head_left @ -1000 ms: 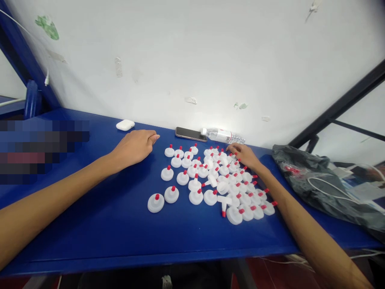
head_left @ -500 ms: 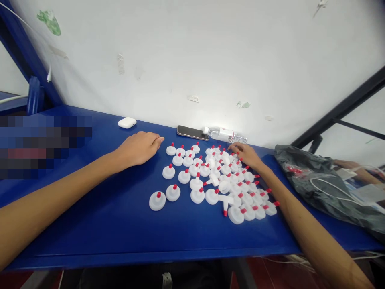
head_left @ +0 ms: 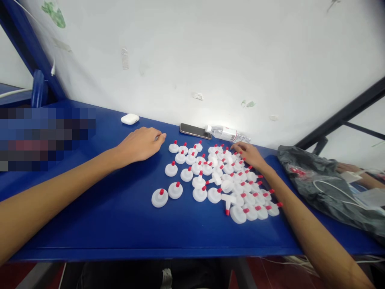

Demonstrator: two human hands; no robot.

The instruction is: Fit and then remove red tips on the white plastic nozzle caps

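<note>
Many white nozzle caps with red tips (head_left: 199, 194) stand on the blue table, packed tightly at the right and looser at the left. A few lie on their sides, such as one tipped cap (head_left: 227, 203) near the front. My left hand (head_left: 143, 143) rests on the table left of the caps, back up, fingers loosely bent, with a small gap by the thumb and nothing visible in it. At the back right edge of the group, my right hand (head_left: 248, 154) lies with bent, parted fingers beside the caps. Its fingertips are partly hidden behind them.
Along the wall lie a white earbud case (head_left: 130, 119), a phone (head_left: 195, 131) and a clear plastic bottle (head_left: 228, 133). A dark plastic bag (head_left: 313, 188) covers the table's right end. Another person's hand (head_left: 357, 173) shows beyond it. The blue table (head_left: 126, 224) has a straight front edge.
The view has shifted slightly. My left hand has turned a little, opening a small gap near the thumb. My right hand and the caps look unchanged.
</note>
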